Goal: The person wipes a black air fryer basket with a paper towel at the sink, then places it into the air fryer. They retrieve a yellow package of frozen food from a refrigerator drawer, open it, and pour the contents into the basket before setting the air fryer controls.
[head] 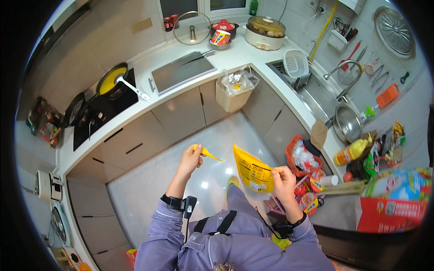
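Note:
Between thumb and fingers, my left hand (192,160) pinches a thin yellow strip (213,156), its loose end curving towards the right. My right hand (284,180) grips the side edge of a yellow plastic pouch (253,171) bearing dark writing, with a see-through part at its bottom. The two hands are apart above the floor, in front of my body. On the black cooktop (118,103), a frying pan holds a yellow layer (112,80), and a white-handled utensil (133,88) lies across its rim and reaches onto the counter.
A beige waste bin (234,98) with a plastic liner hangs at the counter's inner corner. Behind it lie a cutting board (183,75) and a cleaver (193,58). On the right are the sink (315,98), a steel bowl (347,123), a yellow bottle (351,152) and a red bag (301,155).

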Demonstrator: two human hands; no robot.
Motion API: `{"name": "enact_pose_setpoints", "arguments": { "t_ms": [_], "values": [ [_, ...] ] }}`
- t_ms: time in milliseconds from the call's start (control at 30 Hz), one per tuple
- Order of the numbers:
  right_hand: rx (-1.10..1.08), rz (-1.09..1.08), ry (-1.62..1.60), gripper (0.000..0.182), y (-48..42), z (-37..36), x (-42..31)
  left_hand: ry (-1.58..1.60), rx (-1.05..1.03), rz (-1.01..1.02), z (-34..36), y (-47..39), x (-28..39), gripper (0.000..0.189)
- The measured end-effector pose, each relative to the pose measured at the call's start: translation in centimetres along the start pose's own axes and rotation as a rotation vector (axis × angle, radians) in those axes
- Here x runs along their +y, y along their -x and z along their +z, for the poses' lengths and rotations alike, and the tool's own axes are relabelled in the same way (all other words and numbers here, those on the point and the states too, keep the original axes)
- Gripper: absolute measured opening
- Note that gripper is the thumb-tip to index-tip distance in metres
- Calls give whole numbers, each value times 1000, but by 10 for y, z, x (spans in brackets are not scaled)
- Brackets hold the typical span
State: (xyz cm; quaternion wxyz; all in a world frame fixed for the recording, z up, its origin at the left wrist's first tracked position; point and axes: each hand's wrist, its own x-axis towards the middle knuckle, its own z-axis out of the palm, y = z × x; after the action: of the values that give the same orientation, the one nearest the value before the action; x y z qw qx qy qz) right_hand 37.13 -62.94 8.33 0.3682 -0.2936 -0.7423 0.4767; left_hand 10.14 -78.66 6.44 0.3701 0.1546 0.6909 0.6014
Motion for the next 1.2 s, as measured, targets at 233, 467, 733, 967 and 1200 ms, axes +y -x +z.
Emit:
{"name": "enact_pose_setpoints", "arguments": {
  "t_ms": [233, 467, 733, 967, 1200],
  "values": [
    [-216, -112, 90, 8, -145, 13, 17, 52, -53, 3, 42, -138, 39, 19],
    [-120, -112, 181, 8, -266, 27, 39, 192, -86, -75, 83, -304, 64, 19],
    [-35, -69, 357, 6, -366, 42, 66, 443, -188, -366, 126, -499, 55, 19],
    [44, 52, 365, 6, -433, 53, 84, 452, -239, -511, 132, -567, 41, 31],
    [-91, -5, 155, 8, -496, 78, 114, 124, -407, -278, 94, -521, 115, 37]
  ]
}}
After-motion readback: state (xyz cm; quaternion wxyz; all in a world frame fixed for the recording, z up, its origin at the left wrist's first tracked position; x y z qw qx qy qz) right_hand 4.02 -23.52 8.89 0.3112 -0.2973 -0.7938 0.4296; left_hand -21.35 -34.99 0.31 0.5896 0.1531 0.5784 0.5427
